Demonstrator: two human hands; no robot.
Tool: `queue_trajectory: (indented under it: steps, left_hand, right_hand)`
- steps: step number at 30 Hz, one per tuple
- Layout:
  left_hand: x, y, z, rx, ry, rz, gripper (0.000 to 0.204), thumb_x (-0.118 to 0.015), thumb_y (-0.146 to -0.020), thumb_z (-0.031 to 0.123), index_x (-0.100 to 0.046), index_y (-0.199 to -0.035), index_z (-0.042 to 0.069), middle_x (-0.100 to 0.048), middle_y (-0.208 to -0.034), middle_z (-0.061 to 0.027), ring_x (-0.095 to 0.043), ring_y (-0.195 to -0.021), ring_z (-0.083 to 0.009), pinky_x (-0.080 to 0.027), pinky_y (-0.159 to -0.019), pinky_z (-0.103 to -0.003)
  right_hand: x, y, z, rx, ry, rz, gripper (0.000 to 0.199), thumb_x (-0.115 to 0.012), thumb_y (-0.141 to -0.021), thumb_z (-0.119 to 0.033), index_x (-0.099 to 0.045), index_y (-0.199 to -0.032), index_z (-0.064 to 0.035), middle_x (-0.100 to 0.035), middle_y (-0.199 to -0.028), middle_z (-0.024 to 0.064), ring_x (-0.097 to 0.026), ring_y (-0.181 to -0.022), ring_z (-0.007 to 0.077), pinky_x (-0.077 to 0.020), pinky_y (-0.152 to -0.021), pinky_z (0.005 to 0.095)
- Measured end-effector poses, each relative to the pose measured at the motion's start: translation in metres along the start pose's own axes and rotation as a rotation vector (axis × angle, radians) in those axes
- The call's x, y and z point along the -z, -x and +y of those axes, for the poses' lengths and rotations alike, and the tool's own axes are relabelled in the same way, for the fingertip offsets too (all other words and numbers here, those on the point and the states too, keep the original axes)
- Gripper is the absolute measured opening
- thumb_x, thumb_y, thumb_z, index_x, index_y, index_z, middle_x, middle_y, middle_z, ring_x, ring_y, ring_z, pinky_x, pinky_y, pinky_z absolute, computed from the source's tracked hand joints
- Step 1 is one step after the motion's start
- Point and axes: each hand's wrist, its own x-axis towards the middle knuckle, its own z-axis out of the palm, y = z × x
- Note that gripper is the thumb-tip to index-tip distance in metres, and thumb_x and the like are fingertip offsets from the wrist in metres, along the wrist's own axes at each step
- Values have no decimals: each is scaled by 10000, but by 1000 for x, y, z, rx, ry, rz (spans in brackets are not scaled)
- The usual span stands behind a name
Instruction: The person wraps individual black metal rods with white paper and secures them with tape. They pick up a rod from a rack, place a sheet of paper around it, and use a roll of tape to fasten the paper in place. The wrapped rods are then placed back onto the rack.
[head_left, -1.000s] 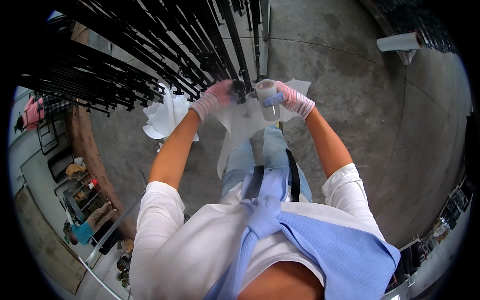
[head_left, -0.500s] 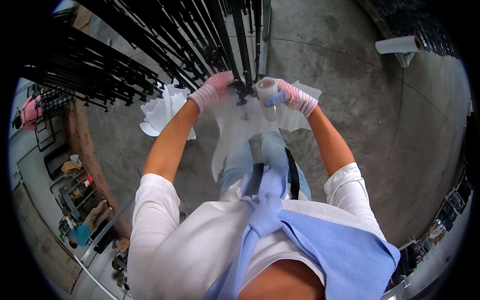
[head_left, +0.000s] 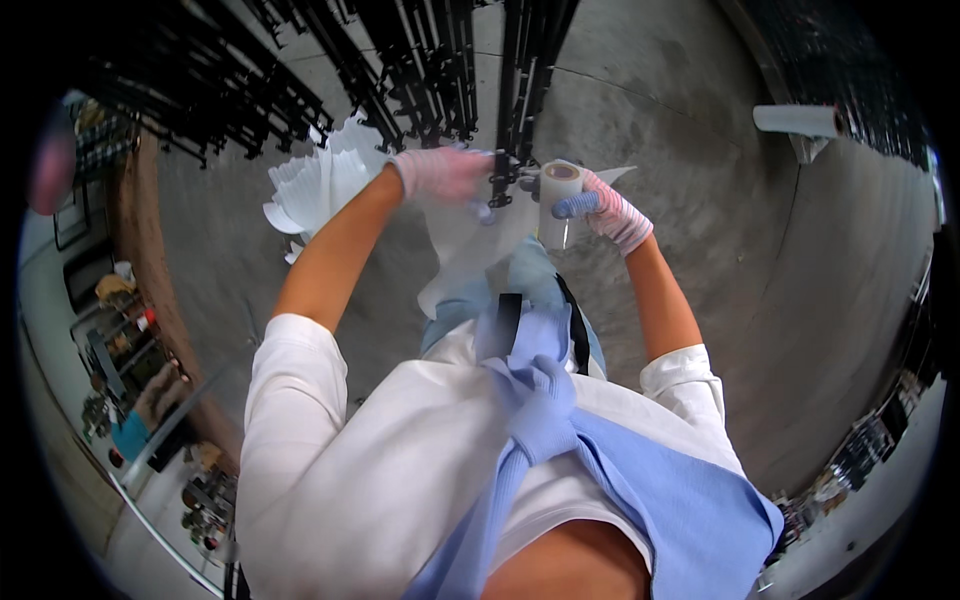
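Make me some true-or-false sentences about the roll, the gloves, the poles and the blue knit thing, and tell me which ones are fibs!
1. The right grip holds a film roll. True.
2. The gloves are plain green. False: the gloves have pink and white stripes.
3. The left grip is close to the black poles. True.
4. The blue garment lies on the floor. False: the blue knit garment is knotted over the white shirt.
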Motion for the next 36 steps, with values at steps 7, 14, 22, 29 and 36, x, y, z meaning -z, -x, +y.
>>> queue_trajectory:
  steps: [7, 14, 22, 29, 36]
  left_hand:
    - [-65, -53, -16, 192, 1852, 58, 247, -512, -813, 220, -539, -1038, 123, -609, -844, -26, -585, -680, -109, -483, -477, -230]
    - [-76, -72, -33, -45, 2152, 55, 237, -475, -835, 164, -523, -1051, 77, -605, -913, -61, -605, -754, -123, -531, -574, -240]
    - [-68, -57, -27, 42, 1916, 209, 216, -497, -818, 193, -577, -977, 71, -607, -908, -44, -592, -788, -110, -512, -645, -256]
    - [-56, -19, -28, -52, 1890, 171, 251, -525, -793, 293, -579, -873, 61, -594, -771, -37, -563, -646, -130, -452, -544, -248]
    - [-18, 2, -34, 578, 1521, 223, 236, -594, -730, 328, -501, -621, 141, -489, -549, 13, -393, -388, -90, -339, -376, -252]
  right_hand:
    - [-10, 24, 3, -32, -62, 66, 486, -648, -598, -71, -505, -1060, -28, -557, -978, 39, -517, -923, 153, -391, -837, 273]
    - [-6, 29, -13, -90, -60, 107, 568, -629, -586, -63, -455, -1123, -5, -518, -1091, 118, -489, -1018, 232, -358, -902, 343]
    - [1, 20, -8, -56, -34, 58, 496, -616, -626, -120, -483, -1096, -26, -547, -1013, 54, -510, -936, 159, -393, -827, 288]
    - [-16, 8, -19, -102, -3, 23, 557, -635, -627, -117, -441, -1139, -16, -525, -1078, 86, -490, -1008, 196, -381, -879, 335]
    - [-13, -19, -4, -9, -152, -54, 480, -672, -606, -119, -495, -1045, -38, -552, -934, 52, -515, -901, 166, -414, -815, 319]
